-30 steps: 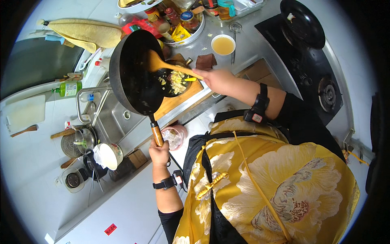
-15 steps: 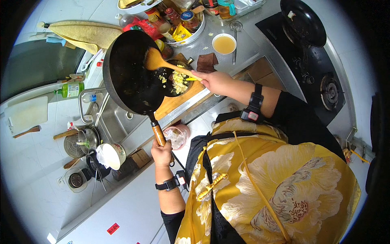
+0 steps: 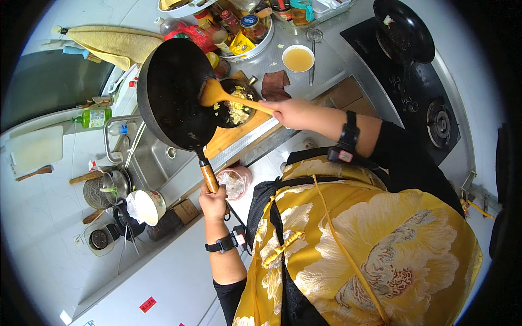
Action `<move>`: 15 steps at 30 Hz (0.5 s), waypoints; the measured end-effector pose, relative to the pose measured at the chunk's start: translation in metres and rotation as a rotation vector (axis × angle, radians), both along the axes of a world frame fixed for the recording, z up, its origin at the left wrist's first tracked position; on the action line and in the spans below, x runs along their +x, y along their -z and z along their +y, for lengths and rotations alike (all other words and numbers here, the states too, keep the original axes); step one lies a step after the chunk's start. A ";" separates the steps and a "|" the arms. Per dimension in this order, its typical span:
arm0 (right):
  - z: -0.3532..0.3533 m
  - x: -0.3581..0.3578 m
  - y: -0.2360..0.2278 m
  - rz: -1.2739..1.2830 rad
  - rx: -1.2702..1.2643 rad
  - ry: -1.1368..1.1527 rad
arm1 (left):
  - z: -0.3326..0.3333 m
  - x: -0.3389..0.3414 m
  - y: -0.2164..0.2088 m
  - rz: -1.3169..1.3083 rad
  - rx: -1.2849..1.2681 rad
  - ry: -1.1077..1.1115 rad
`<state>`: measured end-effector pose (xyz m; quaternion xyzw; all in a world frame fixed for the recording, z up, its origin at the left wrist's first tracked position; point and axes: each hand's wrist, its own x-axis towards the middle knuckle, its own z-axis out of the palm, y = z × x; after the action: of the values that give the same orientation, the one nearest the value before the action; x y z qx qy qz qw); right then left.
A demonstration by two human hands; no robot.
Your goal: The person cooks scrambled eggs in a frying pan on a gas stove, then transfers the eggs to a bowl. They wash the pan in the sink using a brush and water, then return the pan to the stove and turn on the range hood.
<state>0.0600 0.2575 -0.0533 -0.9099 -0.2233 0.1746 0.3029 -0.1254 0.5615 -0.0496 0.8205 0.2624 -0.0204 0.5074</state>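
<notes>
My left hand [image 3: 213, 202] is closed round the wooden handle of a black wok [image 3: 174, 103]. The wok is tilted, its right rim over a dark bowl [image 3: 226, 120] that holds chopped yellow and pale food [image 3: 239, 108]. In my right hand [image 3: 291, 113] is the handle of a wooden spatula [image 3: 217, 95]; its blade lies at the wok's right rim, above the bowl's left side. Under the bowl is a wooden cutting board [image 3: 222, 142]. A few yellow bits show between wok and bowl.
A sink [image 3: 155, 163] lies left of the board. Beyond are a brown cloth [image 3: 275, 86], a white bowl of cloudy liquid [image 3: 298, 58] and a skimmer [image 3: 314, 37]. At right, a black pan [image 3: 405, 32] sits on the stove [image 3: 397, 81]. A pink bin [image 3: 239, 179] stands below.
The spatula's blade has shifted slightly right and down, from inside the wok toward its rim. Fewer loose bits show beside the bowl. The wok stays tilted, nearly in place.
</notes>
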 end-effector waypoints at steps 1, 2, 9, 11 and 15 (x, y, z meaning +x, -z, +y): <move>-0.013 -0.005 -0.003 0.020 -0.031 -0.030 | 0.000 -0.001 0.001 0.004 -0.018 -0.009; -0.024 -0.007 -0.009 0.085 -0.068 -0.083 | 0.001 -0.001 0.001 -0.027 -0.057 -0.010; -0.014 0.012 -0.030 0.039 -0.090 -0.053 | -0.003 -0.003 0.003 -0.001 -0.037 -0.003; -0.013 0.012 -0.029 0.012 -0.125 -0.078 | -0.003 -0.003 0.002 0.033 0.006 -0.008; -0.031 0.008 -0.031 -0.037 -0.163 -0.066 | -0.001 -0.002 0.002 0.064 0.183 0.018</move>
<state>0.0684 0.2267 -0.0223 -0.9268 -0.2435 0.1854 0.2178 -0.1273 0.5600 -0.0512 0.8647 0.2719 -0.0268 0.4215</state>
